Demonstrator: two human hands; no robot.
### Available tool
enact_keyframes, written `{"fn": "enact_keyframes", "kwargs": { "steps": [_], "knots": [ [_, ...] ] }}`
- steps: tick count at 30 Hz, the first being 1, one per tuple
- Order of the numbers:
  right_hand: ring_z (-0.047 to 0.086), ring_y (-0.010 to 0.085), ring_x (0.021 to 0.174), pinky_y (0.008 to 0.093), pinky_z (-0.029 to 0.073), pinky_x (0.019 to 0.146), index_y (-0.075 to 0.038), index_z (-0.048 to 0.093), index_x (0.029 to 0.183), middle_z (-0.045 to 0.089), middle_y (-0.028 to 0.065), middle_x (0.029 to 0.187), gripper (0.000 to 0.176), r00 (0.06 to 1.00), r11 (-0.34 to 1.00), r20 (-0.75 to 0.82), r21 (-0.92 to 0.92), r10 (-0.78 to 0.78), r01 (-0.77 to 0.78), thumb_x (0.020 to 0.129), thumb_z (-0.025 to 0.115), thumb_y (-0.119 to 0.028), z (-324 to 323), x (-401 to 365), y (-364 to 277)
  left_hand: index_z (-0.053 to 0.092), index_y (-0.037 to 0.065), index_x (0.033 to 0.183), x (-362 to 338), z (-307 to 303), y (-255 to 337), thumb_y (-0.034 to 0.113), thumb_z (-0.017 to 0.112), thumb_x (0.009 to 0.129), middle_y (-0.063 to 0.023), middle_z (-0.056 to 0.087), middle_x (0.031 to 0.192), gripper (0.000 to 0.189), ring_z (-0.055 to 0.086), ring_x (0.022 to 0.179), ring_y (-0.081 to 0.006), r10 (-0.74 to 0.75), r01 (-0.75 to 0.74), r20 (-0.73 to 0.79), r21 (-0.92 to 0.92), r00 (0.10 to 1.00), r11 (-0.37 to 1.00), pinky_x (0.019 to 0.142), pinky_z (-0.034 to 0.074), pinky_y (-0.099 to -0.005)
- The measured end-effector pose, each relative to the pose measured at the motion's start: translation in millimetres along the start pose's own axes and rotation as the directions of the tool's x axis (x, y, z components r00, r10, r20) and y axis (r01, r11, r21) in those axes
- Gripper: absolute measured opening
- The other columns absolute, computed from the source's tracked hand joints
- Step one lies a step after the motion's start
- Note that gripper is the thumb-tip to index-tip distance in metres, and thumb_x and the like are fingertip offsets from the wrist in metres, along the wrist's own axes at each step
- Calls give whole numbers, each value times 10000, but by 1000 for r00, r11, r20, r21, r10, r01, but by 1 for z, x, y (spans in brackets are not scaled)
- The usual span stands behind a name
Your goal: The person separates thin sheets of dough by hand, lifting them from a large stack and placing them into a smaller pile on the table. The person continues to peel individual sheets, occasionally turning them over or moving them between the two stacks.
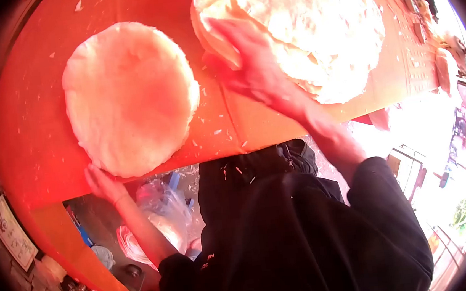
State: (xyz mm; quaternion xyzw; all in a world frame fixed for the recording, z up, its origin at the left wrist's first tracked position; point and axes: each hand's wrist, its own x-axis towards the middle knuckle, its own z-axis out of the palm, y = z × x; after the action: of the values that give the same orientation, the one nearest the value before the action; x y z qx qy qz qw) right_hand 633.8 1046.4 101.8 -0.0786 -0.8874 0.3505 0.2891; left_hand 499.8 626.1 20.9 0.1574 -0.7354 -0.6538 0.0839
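Note:
A round, pale flatbread (132,99) lies flat at the left of the orange table, its edge slightly ragged. My left hand (104,185) is at its lower left rim by the table's front edge, fingers stretched out. To the right is a larger stack of flatbreads (319,24), with uneven, layered edges and a strongly overlit top. My right hand (254,69) overlaps the stack's left side, fingers extended and thumb apart, somewhat blurred by motion. Nothing shows gripped in either hand.
Small crumbs and flakes are scattered over the orange table (214,126). Below its front edge, a clear plastic bag (163,207) holds something pale. A framed sheet (12,232) stands at the lower left. Cluttered items line the table's far right end.

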Motion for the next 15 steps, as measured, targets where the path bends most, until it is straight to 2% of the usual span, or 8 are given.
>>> {"fn": "enact_keyframes", "kwargs": {
  "steps": [1,2,5,6,8,10,13,15],
  "knots": [
    [573,335,1087,396,489,931,-30,574,1238,625,176,1115,550,998,982,-58,-182,30,-40,732,765,-131,-17,-13,23,435,-86,1344,-4,-3,8,187,651,908,-176,551,1264,558,534,1139,-242,35,-35,-53,11,998,999,955,461,-352],
    [579,335,1061,400,494,909,-43,594,1210,631,169,1082,595,998,952,-43,-305,-45,29,674,819,-168,-50,-15,42,466,-88,1315,-16,2,26,172,657,903,-182,554,1256,524,543,1126,-242,85,-76,-111,84,990,994,954,464,-349],
    [564,330,1125,414,466,939,-39,592,1209,624,154,1173,606,943,748,100,-638,318,-184,689,807,-265,-106,-50,106,518,-90,1238,-39,16,52,122,644,904,-174,603,1171,415,582,1062,-229,223,-210,-132,106,966,972,941,472,-322],
    [574,329,1104,412,475,924,-45,594,1205,627,149,1167,579,945,771,135,-617,299,-155,703,796,-251,-115,-54,112,518,-90,1238,-50,24,58,122,644,904,-174,603,1171,415,582,1062,-229,224,-211,-124,107,967,972,941,472,-322],
    [583,328,1082,410,484,909,-51,595,1201,630,143,1160,551,949,796,165,-592,267,-122,717,785,-237,-126,-52,125,540,-75,1211,-73,49,68,118,627,913,-157,630,1112,365,592,1047,-222,219,-218,56,-27,974,976,935,471,-320],
    [600,326,1048,411,505,864,-59,606,1175,639,138,1128,479,961,806,161,-585,223,-89,749,758,-214,-135,-49,135,567,-49,1166,-107,80,80,138,607,928,-128,639,1068,305,599,996,-193,242,-247,171,14,955,969,898,477,-314],
    [613,315,1022,406,521,827,-74,618,1149,648,132,1089,424,977,801,46,-582,208,-143,756,737,-180,-135,-38,120,570,-38,1137,-149,119,87,128,601,931,-103,635,1020,267,604,941,-167,163,-179,426,-3,890,984,841,494,-296],
    [637,298,946,391,533,798,-100,640,1094,668,98,1032,314,963,820,244,-571,115,47,782,674,-123,-132,-45,137,556,-37,1151,-182,147,86,101,599,929,-101,633,1003,265,615,911,-164,71,-49,548,-55,834,997,801,507,-278]
  ]
}}
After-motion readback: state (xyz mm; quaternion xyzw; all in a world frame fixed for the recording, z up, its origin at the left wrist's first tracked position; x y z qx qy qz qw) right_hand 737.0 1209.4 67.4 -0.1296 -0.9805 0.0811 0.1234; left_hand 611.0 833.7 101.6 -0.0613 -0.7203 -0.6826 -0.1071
